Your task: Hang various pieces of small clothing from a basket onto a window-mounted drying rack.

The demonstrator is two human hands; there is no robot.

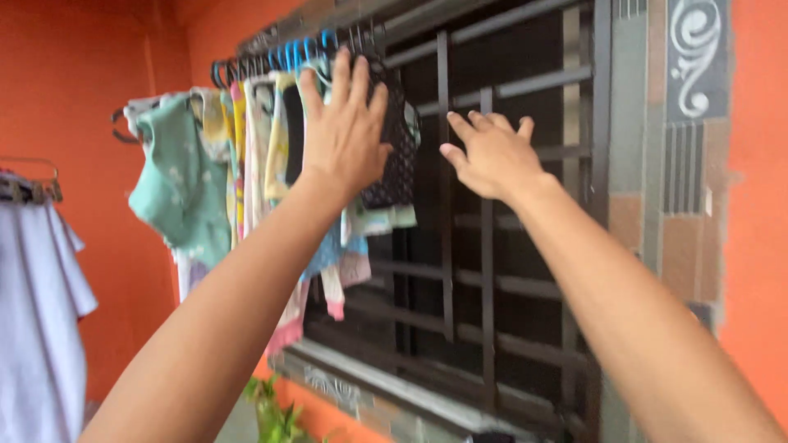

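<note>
My left hand (343, 131) is raised, fingers spread, flat against a dark dotted garment (400, 160) hanging at the near end of a row of small clothes (246, 164) on hangers (271, 59) along the window's top bar. A mint green garment (182, 184) hangs at the far end of the row. My right hand (491, 154) is open with fingers apart, close to the dark metal window grille (487, 279), holding nothing.
An orange wall (98, 107) runs behind and to the left. A white shirt (37, 303) hangs on a hanger at the left edge. A green plant (275, 414) stands below the window sill. A tiled pillar (685, 156) lies right of the grille.
</note>
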